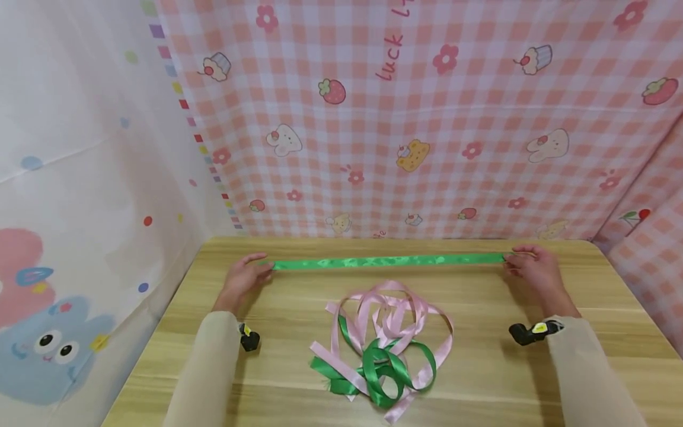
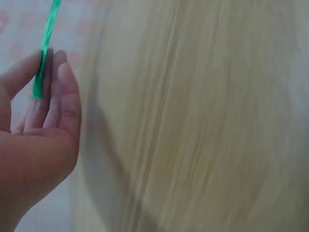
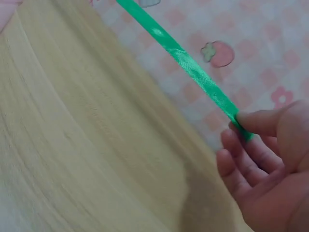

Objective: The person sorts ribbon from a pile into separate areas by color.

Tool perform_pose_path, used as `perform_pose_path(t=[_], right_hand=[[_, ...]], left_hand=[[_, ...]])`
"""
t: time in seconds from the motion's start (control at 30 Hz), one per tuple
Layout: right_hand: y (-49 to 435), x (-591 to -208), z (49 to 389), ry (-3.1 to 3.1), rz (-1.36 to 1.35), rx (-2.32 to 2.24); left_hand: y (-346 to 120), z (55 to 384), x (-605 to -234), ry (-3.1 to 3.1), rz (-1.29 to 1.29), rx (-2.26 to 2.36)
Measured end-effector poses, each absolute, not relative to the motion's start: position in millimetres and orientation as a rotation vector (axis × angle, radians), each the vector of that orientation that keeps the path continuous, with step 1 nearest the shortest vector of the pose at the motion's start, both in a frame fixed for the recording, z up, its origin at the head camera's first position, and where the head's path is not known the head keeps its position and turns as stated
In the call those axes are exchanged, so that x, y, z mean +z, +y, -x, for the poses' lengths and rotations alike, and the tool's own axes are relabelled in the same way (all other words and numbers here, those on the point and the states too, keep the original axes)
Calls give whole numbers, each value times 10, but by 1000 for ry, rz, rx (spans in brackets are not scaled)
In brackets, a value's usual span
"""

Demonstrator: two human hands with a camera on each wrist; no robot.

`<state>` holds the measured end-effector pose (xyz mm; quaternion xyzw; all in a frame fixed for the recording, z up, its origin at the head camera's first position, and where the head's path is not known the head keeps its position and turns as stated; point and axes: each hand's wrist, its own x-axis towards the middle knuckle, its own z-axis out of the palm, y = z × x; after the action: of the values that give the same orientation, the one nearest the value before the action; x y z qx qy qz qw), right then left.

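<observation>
A bright green satin ribbon (image 1: 388, 261) is stretched straight between both hands, above the far part of the table. My left hand (image 1: 246, 276) pinches its left end between thumb and fingers; in the left wrist view the short cut end of the ribbon (image 2: 37, 89) shows below the thumb. With thumb and forefinger, my right hand (image 1: 535, 274) pinches the other end, and the ribbon (image 3: 193, 72) runs taut from it in the right wrist view. Nearer the front, a loose heap of pink ribbons (image 1: 392, 317) and darker green ribbons (image 1: 373, 370) lies curled and tangled.
The wood-grain table (image 1: 288, 320) has rounded far corners. Behind it hangs a pink checked cloth (image 1: 373, 118), and a white printed cloth (image 1: 96, 178) hangs at the left. Small black wrist cameras (image 1: 249, 338) are worn at both cuffs.
</observation>
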<state>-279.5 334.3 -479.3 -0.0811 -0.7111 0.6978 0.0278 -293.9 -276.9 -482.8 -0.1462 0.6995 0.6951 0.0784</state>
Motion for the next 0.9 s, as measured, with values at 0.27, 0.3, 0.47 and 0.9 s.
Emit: perform_pose_path(t=[0.27,0.3,0.47,0.9], right_hand=[[3200,-4991,2954,-1964,561,2230],[3192,-5008,2968,-1956,592,2227],[3187,-5046,2999,-1959,706,2158],[3184,-5051,3028,-1900,843,2087]], left_hand=[[-2560,3126,-4960,1979,756,2346],[-2534,3142,-4965,1985,785,2360],[-2430,3214,-4974,2054,883,2343],[-2327,3277,-4998,2206,1026,2178]])
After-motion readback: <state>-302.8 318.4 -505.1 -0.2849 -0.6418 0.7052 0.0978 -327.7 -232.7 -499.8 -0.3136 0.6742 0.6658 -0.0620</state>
